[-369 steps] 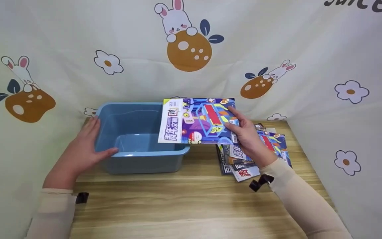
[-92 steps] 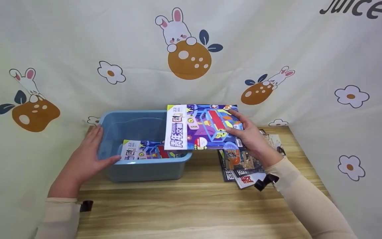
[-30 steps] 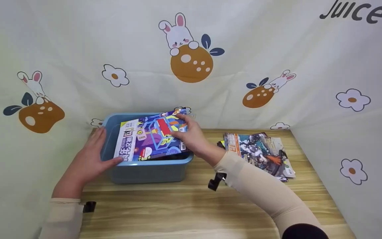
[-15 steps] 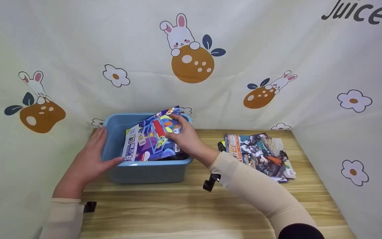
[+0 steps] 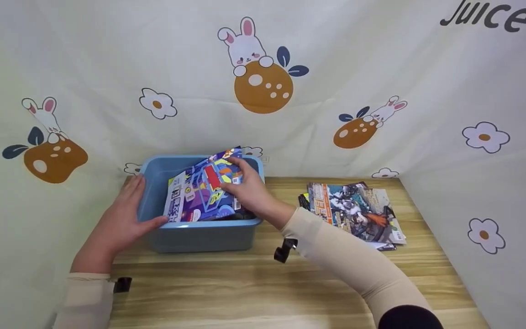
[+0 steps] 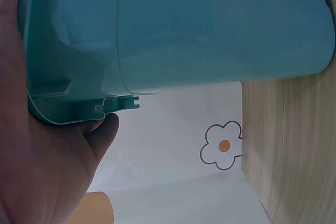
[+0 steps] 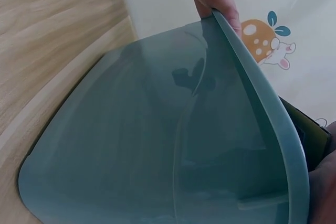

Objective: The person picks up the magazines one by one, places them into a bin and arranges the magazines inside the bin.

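A blue plastic basin (image 5: 201, 238) stands on the table against the back wall. My left hand (image 5: 116, 224) grips its left front corner, thumb over the front rim; the left wrist view shows the fingers bent round the rim. In my right hand (image 5: 253, 192), a purple magazine (image 5: 204, 188) with a white spine strip is pinched at its right side. It lies tilted within the basin's mouth, its back right corner above the rim. What lies under it is mostly hidden. In the right wrist view the basin wall (image 7: 131, 129) covers most of the scene.
To the right on the wooden table (image 5: 226, 292) lies a loose stack of magazines (image 5: 354, 212), a dark illustrated cover on top. Patterned cloth walls (image 5: 318, 105) close off the back and both sides. My right forearm (image 5: 354, 260) crosses in front of the stack.
The right hand has carried the purple magazine left from above the basin's right rim into its mouth, then shifted it slightly left. The stack at right has shrunk. The left hand stays put.
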Tool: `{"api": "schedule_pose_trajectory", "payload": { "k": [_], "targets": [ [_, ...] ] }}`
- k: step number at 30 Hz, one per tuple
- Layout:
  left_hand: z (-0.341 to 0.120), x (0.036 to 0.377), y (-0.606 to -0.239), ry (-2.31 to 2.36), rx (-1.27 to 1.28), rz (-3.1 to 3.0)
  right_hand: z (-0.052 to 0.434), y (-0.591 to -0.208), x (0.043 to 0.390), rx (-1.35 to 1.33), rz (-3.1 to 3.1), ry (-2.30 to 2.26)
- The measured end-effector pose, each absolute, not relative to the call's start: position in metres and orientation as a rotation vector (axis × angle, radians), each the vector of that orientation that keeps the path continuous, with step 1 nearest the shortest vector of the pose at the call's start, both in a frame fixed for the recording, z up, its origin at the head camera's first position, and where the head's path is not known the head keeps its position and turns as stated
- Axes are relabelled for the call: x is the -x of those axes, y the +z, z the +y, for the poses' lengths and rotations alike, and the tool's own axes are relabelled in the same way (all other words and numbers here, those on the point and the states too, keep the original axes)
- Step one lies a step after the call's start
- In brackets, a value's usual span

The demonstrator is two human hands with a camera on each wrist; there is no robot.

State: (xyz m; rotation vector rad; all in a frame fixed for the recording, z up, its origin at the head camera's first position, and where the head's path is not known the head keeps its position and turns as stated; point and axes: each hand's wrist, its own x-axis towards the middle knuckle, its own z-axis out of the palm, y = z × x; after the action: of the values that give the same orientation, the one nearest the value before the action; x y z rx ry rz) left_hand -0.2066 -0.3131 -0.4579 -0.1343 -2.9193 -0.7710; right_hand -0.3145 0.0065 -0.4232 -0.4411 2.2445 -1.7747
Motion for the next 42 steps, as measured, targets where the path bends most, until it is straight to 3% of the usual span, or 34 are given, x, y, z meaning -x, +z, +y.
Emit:
{"api": "schedule_pose_trajectory", "payload": {
  "k": [15, 27, 34, 42],
  "targets": [
    [-0.312, 0.208, -0.455, -0.786, 0.131, -2.920, 0.003, -0.425, 0.314, 0.506, 2.368, -1.577],
    [-0.313, 0.208, -0.455, -0.796, 0.116, -2.912, 0.014, -0.415, 0.317, 0.538, 2.285, -1.873],
    [-0.312, 0.209, -0.457, -0.797, 0.117, -2.915, 0.049, -0.415, 0.321, 0.566, 2.324, -1.900],
    [-0.314, 0.207, -0.457, -0.791, 0.141, -2.901, 0.127, -0.431, 0.327, 0.530, 2.382, -1.903]
  ]
}}
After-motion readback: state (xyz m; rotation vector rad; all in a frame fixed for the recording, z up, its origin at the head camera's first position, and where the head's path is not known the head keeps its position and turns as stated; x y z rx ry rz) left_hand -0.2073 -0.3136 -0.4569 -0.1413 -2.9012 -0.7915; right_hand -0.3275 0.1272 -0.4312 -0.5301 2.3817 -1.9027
